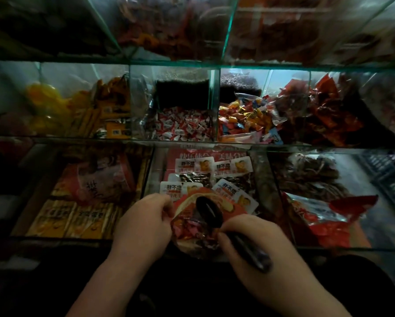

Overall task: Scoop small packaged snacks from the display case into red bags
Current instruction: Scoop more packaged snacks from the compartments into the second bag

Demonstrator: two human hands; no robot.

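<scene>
At six o'clock, against the tiered glass display case (214, 143), the left hand (144, 218) pinches open the rim of a thin red plastic bag (235, 208). The right hand (249, 243), at five o'clock, grips a black plastic scoop (209, 212), its bowl in the bag's mouth. Some small wrapped snacks (187, 227) already lie inside, so filling looks begun, hardly finished.

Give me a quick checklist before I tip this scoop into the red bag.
1. Left hand grips the red bag at its edge: ok.
2. Bag mouth held open, facing up: ok.
3. Right hand grips the black scoop by its handle: ok.
4. Scoop bowl sits over the bag mouth: ok.
5. Scoop loaded with snacks: cannot tell, the bowl is too dark.
6. Room left in the bag above the snack packets already inside: cannot tell.
</scene>
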